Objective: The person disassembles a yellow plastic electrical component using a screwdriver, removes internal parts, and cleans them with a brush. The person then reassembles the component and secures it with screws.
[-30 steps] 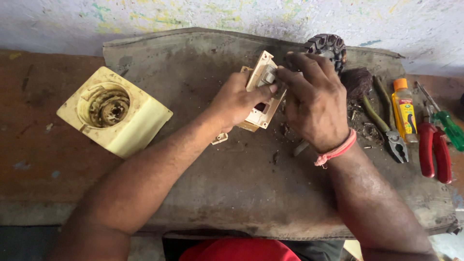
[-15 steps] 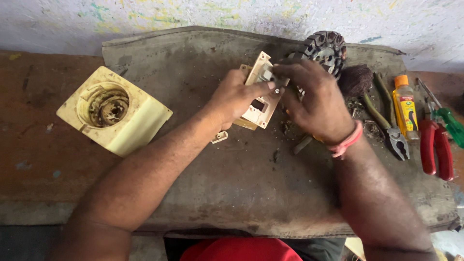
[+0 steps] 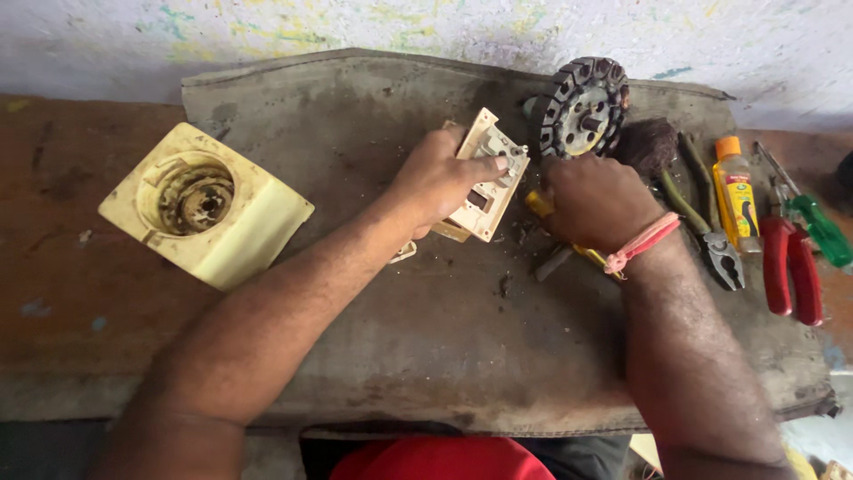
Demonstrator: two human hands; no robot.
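Note:
My left hand [image 3: 437, 178] grips a cream plastic switch housing [image 3: 487, 182], tilted on edge on the grey mat [image 3: 426, 338], thumb pressed on its face near a small metal fitting. Just to the right of the housing, my right hand [image 3: 593, 197] is closed around a yellow-handled tool [image 3: 538, 205]; its yellow handle pokes out on both sides of the fist, and its tip is hidden. A pink thread band circles my right wrist.
A cream square casing [image 3: 206, 204] with a round metal insert lies at the left. Behind my right hand stand a motor stator [image 3: 582, 107] and a dark brush [image 3: 647, 145]. Pliers [image 3: 711, 227], a yellow bottle [image 3: 736, 191], red-handled pliers [image 3: 791, 271] and a green screwdriver [image 3: 822, 229] lie at the right.
My right hand has come off the housing, dropped to the mat on its right and closed on the yellow-handled tool. My left hand keeps holding the housing.

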